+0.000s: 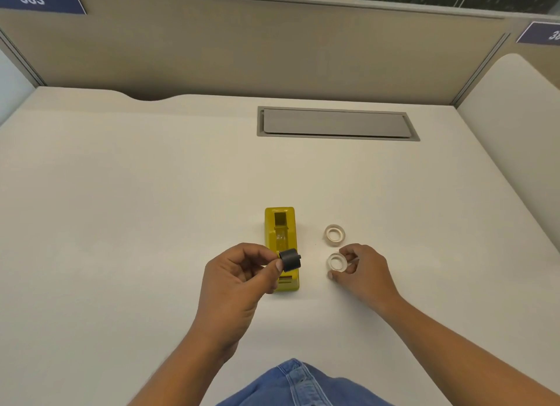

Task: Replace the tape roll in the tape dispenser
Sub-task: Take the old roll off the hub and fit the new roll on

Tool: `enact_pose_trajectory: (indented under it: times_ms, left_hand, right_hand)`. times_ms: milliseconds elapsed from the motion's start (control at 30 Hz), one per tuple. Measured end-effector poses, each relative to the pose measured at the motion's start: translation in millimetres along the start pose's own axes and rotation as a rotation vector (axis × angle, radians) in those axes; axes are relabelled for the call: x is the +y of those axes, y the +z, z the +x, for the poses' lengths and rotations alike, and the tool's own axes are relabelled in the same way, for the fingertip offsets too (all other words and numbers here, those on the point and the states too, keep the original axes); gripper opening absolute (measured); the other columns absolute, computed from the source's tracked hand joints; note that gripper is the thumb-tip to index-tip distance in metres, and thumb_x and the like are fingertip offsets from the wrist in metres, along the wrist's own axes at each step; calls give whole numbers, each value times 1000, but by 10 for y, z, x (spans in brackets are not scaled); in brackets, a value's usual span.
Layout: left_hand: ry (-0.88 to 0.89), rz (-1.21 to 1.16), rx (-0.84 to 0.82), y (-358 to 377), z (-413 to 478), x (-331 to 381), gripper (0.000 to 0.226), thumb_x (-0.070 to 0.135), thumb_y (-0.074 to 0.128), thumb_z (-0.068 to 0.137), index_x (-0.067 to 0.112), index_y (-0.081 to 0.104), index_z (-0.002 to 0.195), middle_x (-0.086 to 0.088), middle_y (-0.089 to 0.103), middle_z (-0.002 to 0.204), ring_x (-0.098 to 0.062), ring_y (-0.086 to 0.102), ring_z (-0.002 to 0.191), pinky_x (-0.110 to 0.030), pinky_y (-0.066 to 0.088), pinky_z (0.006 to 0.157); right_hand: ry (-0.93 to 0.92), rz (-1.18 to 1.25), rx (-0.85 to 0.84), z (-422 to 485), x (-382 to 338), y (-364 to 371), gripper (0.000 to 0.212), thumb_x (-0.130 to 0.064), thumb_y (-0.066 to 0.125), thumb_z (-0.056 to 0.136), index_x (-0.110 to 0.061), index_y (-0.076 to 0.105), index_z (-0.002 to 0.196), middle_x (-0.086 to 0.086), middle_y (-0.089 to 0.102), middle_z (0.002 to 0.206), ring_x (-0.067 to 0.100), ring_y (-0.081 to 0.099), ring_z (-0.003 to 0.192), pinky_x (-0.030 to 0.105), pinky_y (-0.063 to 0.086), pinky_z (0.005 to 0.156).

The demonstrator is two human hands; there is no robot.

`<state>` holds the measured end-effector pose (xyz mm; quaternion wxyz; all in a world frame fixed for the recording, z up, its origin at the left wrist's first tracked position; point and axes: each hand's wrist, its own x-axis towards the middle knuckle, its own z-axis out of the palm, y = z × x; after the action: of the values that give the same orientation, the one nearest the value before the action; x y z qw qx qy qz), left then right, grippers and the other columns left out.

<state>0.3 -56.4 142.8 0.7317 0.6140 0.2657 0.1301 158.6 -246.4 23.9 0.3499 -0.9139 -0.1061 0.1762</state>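
A yellow tape dispenser (281, 230) lies lengthwise on the white desk, its roll bay open at the top. My left hand (242, 272) pinches a dark grey spool hub (290, 259) just above the dispenser's near half. To the right, two clear tape rolls lie flat on the desk: the far roll (335, 233) sits untouched, and my right hand (362, 269) has thumb and fingers around the near roll (336, 262), which still rests on the desk.
A grey cable-tray lid (336, 123) is set into the desk at the back. Beige partition walls (242, 48) close off the far side and right. My blue denim clothing (300, 384) shows at the bottom edge.
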Motion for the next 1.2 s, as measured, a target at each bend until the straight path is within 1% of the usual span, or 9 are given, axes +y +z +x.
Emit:
enact_pose_trajectory:
  times_ms: [133,267,433,600,667,833,933,1033,1200]
  left_hand:
    - [-3,15,4,-5,8,-10,15,-1,70,79,14,72,76,0,68,60,-13,56,53,-15,50,57]
    - [-8,14,20,-26,50,-19,14,-1,70,79,13,72,78,-1,69,61,-14,56,53,-16,51,57]
    - [-15,18,1,-5,68,-8,11,0,70,79,11,73,80,1,68,59,-11,56,54,-15,49,56]
    - [-41,28,21,-10,81,-35,15,1,71,79,15,74,77,0,71,65,-11,57,54,-15,50,55]
    - [-49,22,27,-10,89,-42,14,1,71,79,14,74,77,-2,71,66,-11,56,54,-15,50,55]
    - [-50,19,33,-17,102,-41,13,1,71,79,13,74,78,-3,71,65,-13,55,54,-16,51,56]
    - [-41,21,37,-30,99,-33,13,1,71,79,14,74,78,-5,71,67,-14,54,54,-16,51,57]
    - [-37,41,40,-61,86,-30,14,2,71,79,15,75,77,-7,72,69,-15,54,54,-16,51,57]
    - [-40,57,46,-131,70,-10,15,2,71,79,17,75,76,-2,71,67,-15,53,55,-14,49,56]
  right_hand:
    - [-22,-50,54,19,-63,-98,58,-48,87,58,-30,57,104,-11,58,95,12,60,73,29,51,71]
    - [-55,-38,95,213,-104,-218,47,-33,83,70,-23,62,110,-3,61,103,10,62,73,26,47,70]
    - [-179,-149,-17,437,-207,-272,49,-22,79,74,-22,61,119,-1,56,114,11,59,81,20,40,73]
    - [-160,-270,-119,565,-265,-174,54,-25,72,72,-30,58,124,-9,53,127,13,57,105,32,49,86]
    - [-143,-335,-138,611,-276,-140,51,-26,68,69,-32,60,119,-10,53,124,15,57,112,34,49,83]
    - [-137,-385,-135,680,-239,-97,52,-20,64,69,-33,61,120,-5,59,118,20,60,108,33,50,81]
    - [-162,-281,-82,613,-261,-151,50,-20,69,69,-31,61,117,-5,60,115,19,62,100,33,50,83]
    - [-271,-81,-23,431,-371,-233,47,-17,76,70,-30,62,112,-9,63,110,8,63,87,28,52,77]
    - [-386,200,-77,-74,-656,-314,36,-13,77,75,-29,66,106,-10,68,107,13,68,90,25,54,73]
